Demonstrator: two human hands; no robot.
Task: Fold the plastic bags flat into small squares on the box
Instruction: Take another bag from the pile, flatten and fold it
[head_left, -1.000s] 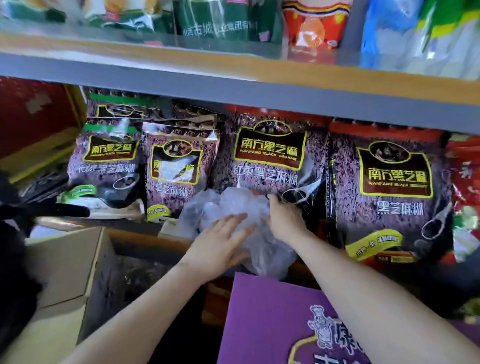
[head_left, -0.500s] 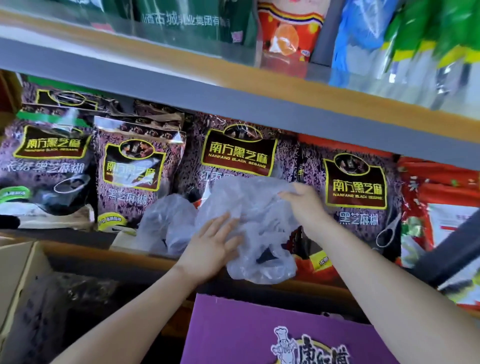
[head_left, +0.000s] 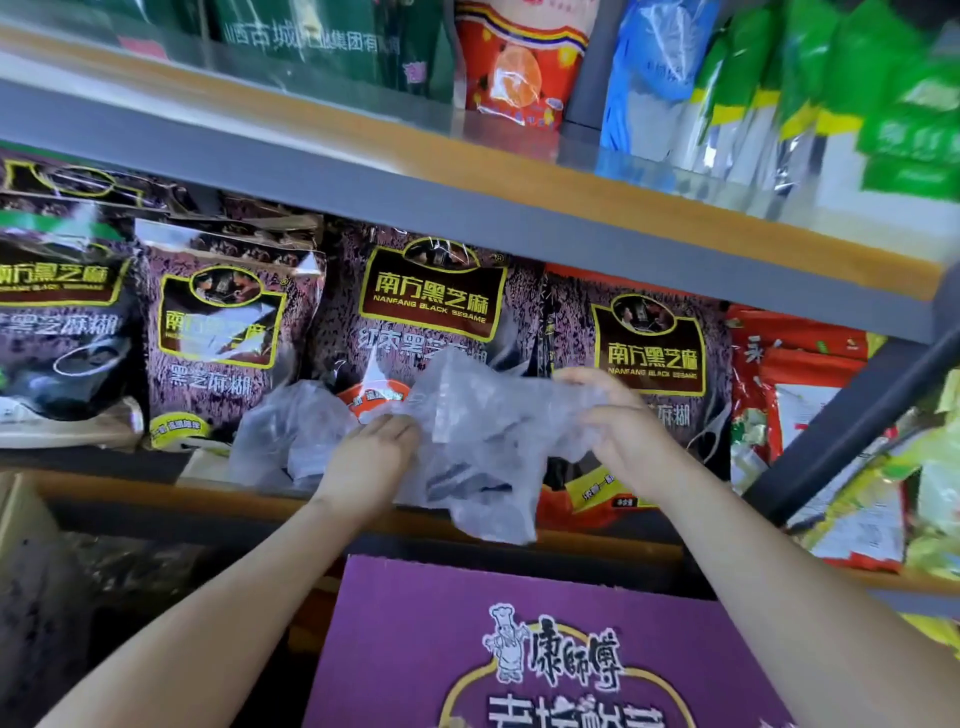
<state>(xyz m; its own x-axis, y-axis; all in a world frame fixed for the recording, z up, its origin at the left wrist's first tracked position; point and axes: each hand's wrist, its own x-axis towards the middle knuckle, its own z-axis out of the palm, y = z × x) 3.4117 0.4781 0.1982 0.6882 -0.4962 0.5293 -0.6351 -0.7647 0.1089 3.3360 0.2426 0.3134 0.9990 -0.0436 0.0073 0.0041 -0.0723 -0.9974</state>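
Note:
A crumpled clear plastic bag (head_left: 483, 415) hangs in front of the shelf, held up between both hands. My left hand (head_left: 369, 457) grips its left edge with curled fingers. My right hand (head_left: 623, 436) pinches its upper right edge. A second clear bag (head_left: 291, 431) lies bunched on the shelf just left of my left hand. Below, the purple box (head_left: 426, 639) with a chef logo shows its top face near the bottom of the view.
Dark purple sesame-paste packets (head_left: 431, 306) line the shelf behind the bags. Red packets (head_left: 800, 395) stand at the right. A grey shelf board (head_left: 467, 187) runs overhead with green and blue packs on it. An open cardboard carton (head_left: 21, 525) sits at the lower left.
Both hands have lifted the bag off the shelf and spread it wider. My left hand went from resting flat on it to gripping its edge. The view shifted right.

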